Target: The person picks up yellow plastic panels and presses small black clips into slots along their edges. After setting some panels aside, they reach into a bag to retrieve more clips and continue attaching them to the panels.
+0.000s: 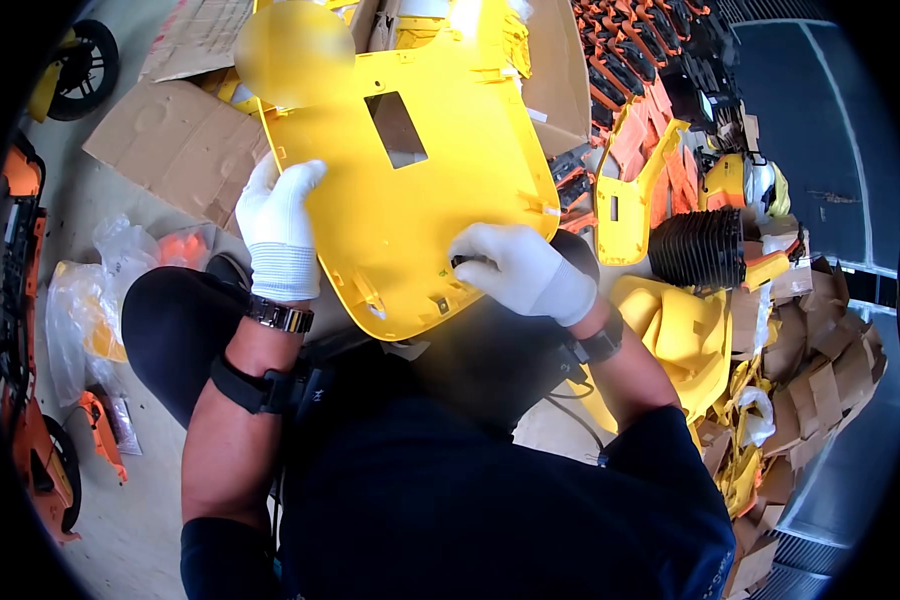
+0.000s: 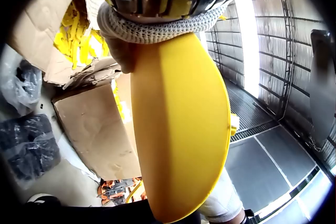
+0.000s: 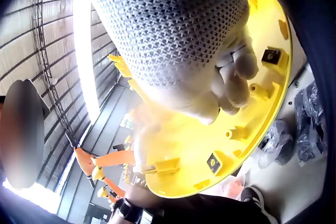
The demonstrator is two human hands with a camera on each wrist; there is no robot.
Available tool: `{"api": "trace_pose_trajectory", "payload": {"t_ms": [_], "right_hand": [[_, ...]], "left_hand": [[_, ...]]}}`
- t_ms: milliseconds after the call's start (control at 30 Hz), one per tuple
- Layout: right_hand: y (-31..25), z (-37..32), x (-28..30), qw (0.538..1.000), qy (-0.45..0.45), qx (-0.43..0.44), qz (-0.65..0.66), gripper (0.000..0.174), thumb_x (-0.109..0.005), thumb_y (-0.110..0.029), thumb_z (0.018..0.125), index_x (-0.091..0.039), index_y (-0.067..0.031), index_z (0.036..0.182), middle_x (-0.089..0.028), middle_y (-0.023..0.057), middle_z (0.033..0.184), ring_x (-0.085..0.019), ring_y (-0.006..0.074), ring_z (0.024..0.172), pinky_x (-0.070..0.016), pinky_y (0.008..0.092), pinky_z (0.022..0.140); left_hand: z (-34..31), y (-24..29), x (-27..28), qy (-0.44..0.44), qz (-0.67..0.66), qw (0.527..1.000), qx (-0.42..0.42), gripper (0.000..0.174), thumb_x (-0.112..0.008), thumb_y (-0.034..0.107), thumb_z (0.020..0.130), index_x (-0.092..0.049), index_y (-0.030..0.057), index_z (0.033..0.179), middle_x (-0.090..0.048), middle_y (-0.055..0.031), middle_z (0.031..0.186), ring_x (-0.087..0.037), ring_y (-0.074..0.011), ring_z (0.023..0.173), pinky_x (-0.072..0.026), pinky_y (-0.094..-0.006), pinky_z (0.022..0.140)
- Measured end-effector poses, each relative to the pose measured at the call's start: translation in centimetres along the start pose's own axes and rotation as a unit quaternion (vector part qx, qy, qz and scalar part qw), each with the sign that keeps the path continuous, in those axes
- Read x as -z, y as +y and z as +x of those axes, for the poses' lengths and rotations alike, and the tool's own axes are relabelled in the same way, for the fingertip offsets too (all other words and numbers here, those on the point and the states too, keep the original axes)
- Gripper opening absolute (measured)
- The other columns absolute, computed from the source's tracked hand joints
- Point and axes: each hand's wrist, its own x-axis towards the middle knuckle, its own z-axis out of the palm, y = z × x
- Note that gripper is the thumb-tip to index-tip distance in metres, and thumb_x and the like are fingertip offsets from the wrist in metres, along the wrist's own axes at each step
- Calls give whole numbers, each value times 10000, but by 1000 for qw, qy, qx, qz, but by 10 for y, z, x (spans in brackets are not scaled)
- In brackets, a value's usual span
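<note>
A large yellow plastic panel (image 1: 450, 190) with a rectangular opening lies tilted over the person's lap, its inner side up. My white-gloved left hand (image 1: 278, 215) grips its left edge, thumb over the inner face; the left wrist view shows the smooth outer side. Near the lower right of the panel, my gloved right hand (image 1: 525, 268) has curled fingers pinching a small dark piece (image 1: 462, 261), mostly hidden by the glove. Dark metal clips (image 3: 271, 56) sit on tabs along the panel's rim, close to the right fingers, with hollow posts (image 3: 237, 133) between them.
An open cardboard box (image 1: 555, 75) of yellow parts stands ahead. To the right are another yellow panel (image 1: 620, 215), a black ribbed stack (image 1: 695, 248) and yellow shells (image 1: 680, 335). Plastic bags (image 1: 95, 300) and an orange part (image 1: 102, 435) lie on the floor at left.
</note>
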Motion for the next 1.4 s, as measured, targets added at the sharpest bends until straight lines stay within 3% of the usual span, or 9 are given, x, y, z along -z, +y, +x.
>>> {"api": "trace_pose_trajectory", "payload": {"t_ms": [67,167,300,633,833,1133,1200,1300,1400], "right_hand": [[-8,6,-4,1000,9,-14,23,192,-640,-137,893,-672,-15,1038,-704,160,945,-684,338,896,-544,371,814],[-15,21,-11,992,65,51,94,229,-639,-137,896,-680,-11,1083,-712,160,975,-695,303,921,-543,351,837],[-31,54,-3,981,95,24,167,280,-652,-84,895,-665,29,1152,-712,122,1042,-678,186,971,-527,304,883],[-51,110,-12,973,112,56,193,277,-645,-163,887,-708,9,1096,-735,185,970,-725,284,918,-559,344,840],[-63,97,-17,976,118,12,181,279,-658,-179,883,-710,14,1077,-736,186,973,-724,280,917,-560,346,832],[-55,61,-16,955,96,53,276,262,-636,-133,882,-694,35,1075,-724,135,969,-700,248,887,-538,324,842],[-74,31,13,968,118,143,170,240,-640,-120,877,-695,21,1063,-723,119,967,-702,248,879,-541,322,814],[-100,-17,68,976,73,159,130,192,-605,-116,899,-691,8,1018,-716,123,999,-702,267,889,-545,354,801],[-87,-28,79,977,101,176,61,193,-622,-139,894,-699,-1,1004,-718,124,986,-702,268,887,-545,355,797]], "left_hand": [[-3,5,-2,-3,17,1000,4,361,-656,60,854,-641,-82,1185,-707,-93,1007,-659,-153,863,-518,-263,794],[-6,9,-3,-8,46,999,-8,365,-652,61,856,-637,-79,1193,-702,-94,1024,-656,-151,886,-514,-264,809],[-5,10,-4,-56,-5,998,-3,480,-661,32,866,-550,-77,1320,-670,-99,1154,-647,-159,976,-516,-284,875],[-2,7,1,-112,-31,993,-27,515,-694,11,885,-517,-52,1365,-640,-99,1229,-626,-168,1064,-509,-299,936],[-3,8,2,-100,-11,995,-20,496,-636,-35,848,-534,-61,1333,-657,-105,1193,-635,-176,1046,-505,-304,933],[-10,41,15,-91,36,995,-33,396,-612,38,861,-590,-76,1240,-680,-102,1125,-646,-175,971,-510,-298,891],[-21,68,20,-99,58,993,-39,347,-574,70,876,-608,-79,1187,-686,-111,1090,-650,-180,947,-516,-300,859],[-45,106,25,-122,52,991,-10,376,-536,79,856,-607,-89,1185,-685,-140,1083,-665,-222,939,-531,-320,843],[-65,112,41,-131,119,984,-29,407,-544,70,859,-599,-98,1225,-688,-159,1105,-675,-234,958,-535,-322,860]]}}
